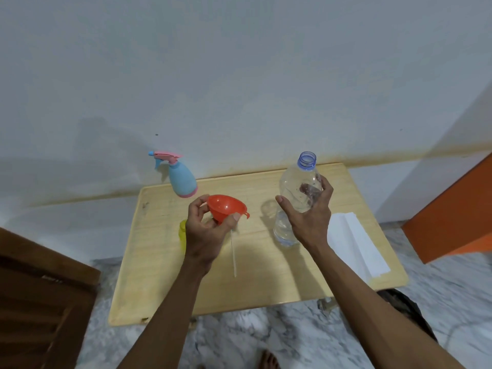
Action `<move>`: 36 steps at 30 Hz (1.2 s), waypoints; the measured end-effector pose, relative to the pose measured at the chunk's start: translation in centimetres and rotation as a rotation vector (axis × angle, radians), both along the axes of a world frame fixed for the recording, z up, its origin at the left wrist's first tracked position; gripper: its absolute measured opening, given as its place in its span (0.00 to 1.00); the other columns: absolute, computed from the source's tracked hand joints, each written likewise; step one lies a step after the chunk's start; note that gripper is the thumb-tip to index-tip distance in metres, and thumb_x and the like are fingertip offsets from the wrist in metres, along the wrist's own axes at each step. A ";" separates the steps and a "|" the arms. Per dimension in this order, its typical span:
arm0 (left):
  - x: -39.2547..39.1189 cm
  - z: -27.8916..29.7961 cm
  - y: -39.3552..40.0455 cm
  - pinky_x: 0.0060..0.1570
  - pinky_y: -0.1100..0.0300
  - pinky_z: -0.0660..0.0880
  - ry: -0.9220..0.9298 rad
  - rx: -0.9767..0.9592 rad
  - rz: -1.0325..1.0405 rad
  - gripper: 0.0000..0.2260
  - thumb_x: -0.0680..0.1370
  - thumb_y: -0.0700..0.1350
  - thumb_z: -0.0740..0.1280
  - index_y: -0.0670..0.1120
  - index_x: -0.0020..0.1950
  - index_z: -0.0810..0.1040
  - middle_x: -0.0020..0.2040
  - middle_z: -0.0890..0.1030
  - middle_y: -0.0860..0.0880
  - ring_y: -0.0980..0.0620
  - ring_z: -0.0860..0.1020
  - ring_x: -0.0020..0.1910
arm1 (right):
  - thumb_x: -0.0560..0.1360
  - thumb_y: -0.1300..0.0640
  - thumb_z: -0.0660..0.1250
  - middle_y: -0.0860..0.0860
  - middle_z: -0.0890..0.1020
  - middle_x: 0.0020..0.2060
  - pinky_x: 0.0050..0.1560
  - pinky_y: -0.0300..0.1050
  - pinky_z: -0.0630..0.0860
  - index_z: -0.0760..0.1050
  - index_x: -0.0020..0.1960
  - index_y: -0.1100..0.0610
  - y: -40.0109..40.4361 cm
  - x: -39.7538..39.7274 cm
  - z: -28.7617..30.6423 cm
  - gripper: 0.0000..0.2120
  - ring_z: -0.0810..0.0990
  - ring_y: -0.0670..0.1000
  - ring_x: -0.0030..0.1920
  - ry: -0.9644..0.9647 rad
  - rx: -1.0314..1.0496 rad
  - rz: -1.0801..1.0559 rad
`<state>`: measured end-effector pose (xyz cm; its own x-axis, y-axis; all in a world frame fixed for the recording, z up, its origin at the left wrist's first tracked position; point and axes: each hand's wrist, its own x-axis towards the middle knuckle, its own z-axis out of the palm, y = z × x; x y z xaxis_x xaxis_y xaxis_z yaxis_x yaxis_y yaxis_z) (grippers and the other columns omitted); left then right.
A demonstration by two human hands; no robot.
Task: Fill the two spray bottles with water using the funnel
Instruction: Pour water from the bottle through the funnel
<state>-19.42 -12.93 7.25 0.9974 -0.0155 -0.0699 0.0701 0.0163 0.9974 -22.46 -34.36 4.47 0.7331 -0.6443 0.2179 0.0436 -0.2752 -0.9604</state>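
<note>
My left hand pinches a red funnel and holds it above a yellow spray bottle, most of which my hand hides. My right hand grips a clear, uncapped water bottle with a blue neck ring, upright and lifted off the wooden table. A blue spray bottle with its pink trigger head on stands at the table's far left edge by the wall. A thin white dip tube lies on the table below my left hand.
Folded white paper lies on the table's right side. A dark wooden door stands at the left and an orange panel at the right. The marble floor and a bare foot show below the table.
</note>
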 end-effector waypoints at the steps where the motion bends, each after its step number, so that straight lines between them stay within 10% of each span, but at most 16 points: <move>1: 0.1 -0.4 -0.5 0.48 0.62 0.81 0.008 0.071 0.005 0.30 0.68 0.38 0.80 0.46 0.66 0.71 0.58 0.77 0.51 0.50 0.81 0.56 | 0.65 0.50 0.84 0.39 0.76 0.60 0.55 0.31 0.73 0.60 0.71 0.43 0.0 0.0 -0.1 0.44 0.79 0.43 0.59 0.001 0.003 -0.005; 13: 2.6 -6.9 -5.4 0.55 0.54 0.74 -0.050 1.200 -0.542 0.37 0.64 0.59 0.77 0.53 0.70 0.71 0.62 0.76 0.48 0.46 0.76 0.60 | 0.65 0.49 0.84 0.33 0.75 0.59 0.52 0.22 0.70 0.60 0.71 0.42 -0.2 0.2 -0.8 0.44 0.75 0.27 0.56 0.060 0.030 -0.017; 26: 3.1 -10.4 -6.5 0.60 0.55 0.71 -0.009 1.048 -0.542 0.34 0.65 0.53 0.81 0.48 0.68 0.74 0.65 0.75 0.49 0.47 0.74 0.62 | 0.65 0.50 0.84 0.27 0.72 0.58 0.52 0.22 0.71 0.61 0.74 0.50 -0.3 0.2 -1.2 0.45 0.74 0.25 0.55 0.078 -0.009 -0.032; 36: 2.6 -11.4 -7.3 0.62 0.53 0.73 -0.010 1.139 -0.553 0.34 0.67 0.50 0.80 0.49 0.70 0.71 0.68 0.73 0.49 0.47 0.70 0.66 | 0.65 0.49 0.84 0.46 0.78 0.65 0.52 0.22 0.71 0.61 0.74 0.49 0.0 0.3 -0.6 0.46 0.78 0.38 0.58 0.103 -0.010 -0.059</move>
